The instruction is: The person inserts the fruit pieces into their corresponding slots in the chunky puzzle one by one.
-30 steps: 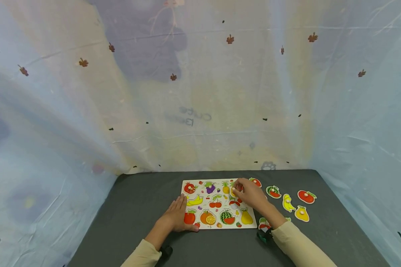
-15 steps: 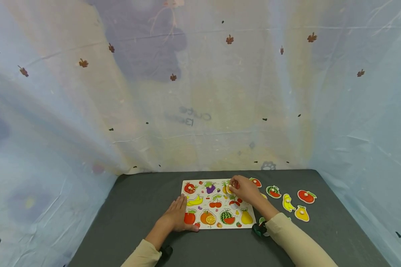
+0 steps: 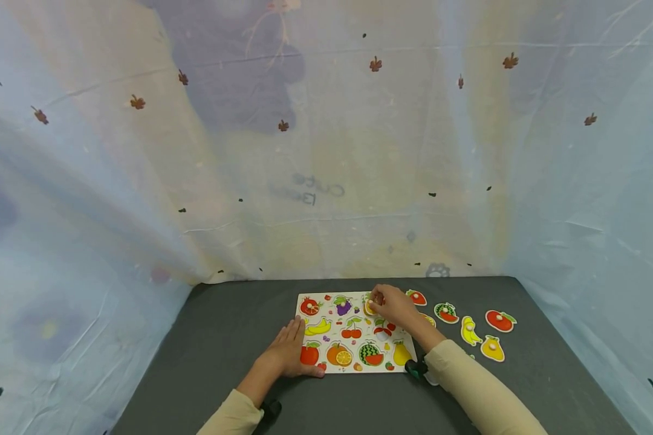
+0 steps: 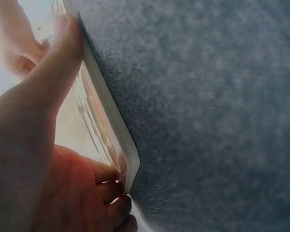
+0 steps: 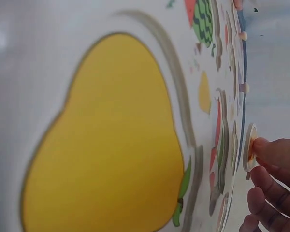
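A white fruit puzzle board [image 3: 326,340] lies on the dark table. My left hand [image 3: 288,353] rests at its front left corner, fingers along the left edge and thumb along the front edge. In the left wrist view the thumb [image 4: 58,63] lies against the board's side. My right hand [image 3: 394,305] pinches a yellow fruit puzzle piece [image 3: 368,307] over the pineapple spot in the back row. The right wrist view shows this piece [image 5: 250,145] edge-on between thumb and fingers. Knobs stand up from the grape piece [image 3: 343,306] and the pomegranate piece [image 3: 309,306].
Right of the board lie loose knobbed pieces: a watermelon [image 3: 446,312], bananas [image 3: 470,331], a pear [image 3: 492,348], a red fruit [image 3: 500,321] and another red one [image 3: 416,297]. The right forearm partly hides others. A patterned curtain [image 3: 326,151] hangs behind the table [image 3: 223,350].
My right hand has moved left along the back row with the yellow piece, from beside the pineapple spot to over it. The left hand has stayed in place.
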Tool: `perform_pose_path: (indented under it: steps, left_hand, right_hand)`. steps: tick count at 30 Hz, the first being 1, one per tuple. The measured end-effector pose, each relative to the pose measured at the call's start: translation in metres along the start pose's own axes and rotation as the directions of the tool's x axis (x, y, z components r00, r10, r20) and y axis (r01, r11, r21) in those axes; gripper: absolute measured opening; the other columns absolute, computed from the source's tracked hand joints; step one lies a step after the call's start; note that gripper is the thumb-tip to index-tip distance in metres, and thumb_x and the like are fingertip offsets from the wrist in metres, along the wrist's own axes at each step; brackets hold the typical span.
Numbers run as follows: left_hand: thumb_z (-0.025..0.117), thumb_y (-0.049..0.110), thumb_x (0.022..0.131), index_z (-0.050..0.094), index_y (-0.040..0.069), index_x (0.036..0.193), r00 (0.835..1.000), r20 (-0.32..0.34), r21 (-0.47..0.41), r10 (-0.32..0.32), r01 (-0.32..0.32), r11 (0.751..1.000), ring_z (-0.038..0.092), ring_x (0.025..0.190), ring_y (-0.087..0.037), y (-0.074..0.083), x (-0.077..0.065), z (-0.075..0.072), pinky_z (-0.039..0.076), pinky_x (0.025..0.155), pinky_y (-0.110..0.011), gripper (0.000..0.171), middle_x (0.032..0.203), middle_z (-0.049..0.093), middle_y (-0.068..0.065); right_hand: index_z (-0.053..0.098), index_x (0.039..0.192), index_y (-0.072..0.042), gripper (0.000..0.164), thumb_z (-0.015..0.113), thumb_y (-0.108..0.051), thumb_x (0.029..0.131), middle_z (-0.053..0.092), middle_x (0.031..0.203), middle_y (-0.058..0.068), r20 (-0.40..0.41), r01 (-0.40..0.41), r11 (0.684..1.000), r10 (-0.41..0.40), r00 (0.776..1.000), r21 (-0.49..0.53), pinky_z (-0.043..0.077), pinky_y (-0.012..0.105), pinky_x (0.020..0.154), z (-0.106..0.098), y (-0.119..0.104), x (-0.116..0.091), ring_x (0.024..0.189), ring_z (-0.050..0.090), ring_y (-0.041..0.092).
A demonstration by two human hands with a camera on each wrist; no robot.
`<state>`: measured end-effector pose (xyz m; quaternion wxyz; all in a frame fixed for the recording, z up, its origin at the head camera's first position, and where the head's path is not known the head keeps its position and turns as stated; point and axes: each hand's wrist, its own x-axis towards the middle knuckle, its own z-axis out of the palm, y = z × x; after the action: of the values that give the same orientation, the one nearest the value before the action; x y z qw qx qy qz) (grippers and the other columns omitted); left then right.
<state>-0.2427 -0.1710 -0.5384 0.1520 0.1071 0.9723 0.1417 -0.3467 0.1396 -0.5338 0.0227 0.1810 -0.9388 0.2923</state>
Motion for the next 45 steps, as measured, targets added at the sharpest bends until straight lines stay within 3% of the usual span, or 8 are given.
perform_pose_path:
  steps: [6, 18, 32, 45]
  left_hand:
    - [0.087, 0.069, 0.078, 0.021, -0.005, 0.168, 1.0, -0.006, 0.037, -0.001, 0.002, 0.999, 0.019, 0.164, -0.039, 0.001, -0.001, 0.0, 0.018, 0.134, -0.051, 0.134, 0.177, 0.017, -0.022]
    - [0.087, 0.072, 0.075, 0.021, -0.005, 0.168, 1.0, 0.002, 0.001, 0.0, 0.0, 1.0, 0.017, 0.164, -0.038, 0.001, 0.001, 0.0, 0.016, 0.134, -0.051, 0.138, 0.178, 0.015, -0.022]
    - [0.084, 0.079, 0.073, 0.02, -0.003, 0.169, 1.0, -0.018, -0.01, 0.022, -0.022, 1.0, 0.014, 0.165, -0.039, -0.017, 0.018, 0.021, 0.013, 0.134, -0.053, 0.142, 0.178, 0.012, -0.021]
    - [0.083, 0.078, 0.075, 0.017, -0.003, 0.169, 1.0, 0.002, -0.008, 0.005, -0.005, 1.0, 0.013, 0.165, -0.038, -0.006, 0.006, 0.007, 0.012, 0.135, -0.052, 0.142, 0.179, 0.011, -0.021]
  right_hand:
    - [0.072, 0.098, -0.018, 0.009, 0.079, -0.022, 0.1, 0.06, 0.082, -0.004, 0.015, 0.011, 1.0, -0.011, 1.0, 0.017, 0.046, 0.032, 0.057, 0.003, 0.0, 0.004, 0.066, 0.054, 0.014]
    - [0.071, 0.097, -0.018, 0.011, 0.081, -0.023, 0.099, 0.061, 0.083, -0.004, 0.035, -0.019, 1.0, 0.019, 0.999, 0.006, 0.047, 0.031, 0.057, 0.008, 0.001, 0.007, 0.067, 0.055, 0.013]
    - [0.07, 0.098, -0.017, 0.013, 0.082, -0.023, 0.098, 0.061, 0.084, -0.004, 0.054, -0.054, 0.999, 0.054, 0.997, -0.004, 0.048, 0.03, 0.059, 0.01, -0.002, 0.011, 0.069, 0.055, 0.014]
    - [0.07, 0.097, -0.017, 0.012, 0.082, -0.021, 0.097, 0.06, 0.084, -0.003, 0.037, -0.051, 0.999, 0.051, 0.998, -0.003, 0.046, 0.03, 0.058, 0.01, 0.0, 0.01, 0.068, 0.054, 0.014]
